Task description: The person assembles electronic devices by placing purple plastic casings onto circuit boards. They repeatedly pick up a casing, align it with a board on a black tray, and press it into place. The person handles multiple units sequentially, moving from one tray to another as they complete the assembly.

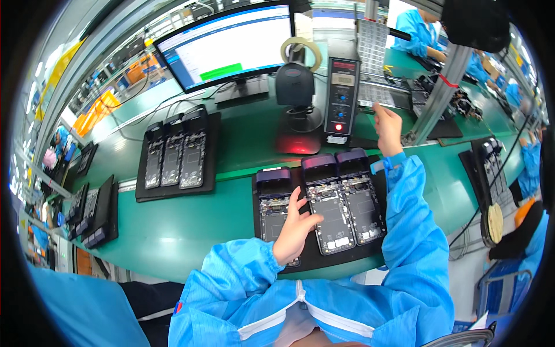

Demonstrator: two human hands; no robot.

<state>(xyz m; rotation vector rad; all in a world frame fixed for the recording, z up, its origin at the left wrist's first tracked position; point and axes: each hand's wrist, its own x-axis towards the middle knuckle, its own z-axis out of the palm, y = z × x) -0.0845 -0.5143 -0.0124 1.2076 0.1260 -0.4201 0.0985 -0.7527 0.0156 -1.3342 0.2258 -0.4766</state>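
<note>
Three opened handheld devices with bare circuit boards lie side by side on a black mat (312, 263) before me: a left device (272, 220), a middle device (330, 220) and a right device (364, 208). My left hand (293, 228) hovers over or rests on the gap between the left and middle ones, fingers spread; whether it touches them I cannot tell. Beyond the mat, my right hand (388, 128) is raised with its fingers pinched near the lower edge of a label sheet (376, 94). Whatever sits between those fingertips is too small to make out.
A scanner on a stand (295, 87) holds a tape roll (302, 52). Beside it stands a control box (342, 95) with a red light. A monitor (231, 43) is behind. More opened devices (173, 156) lie on a left mat. A metal post (442, 95) rises at right; co-workers sit beyond.
</note>
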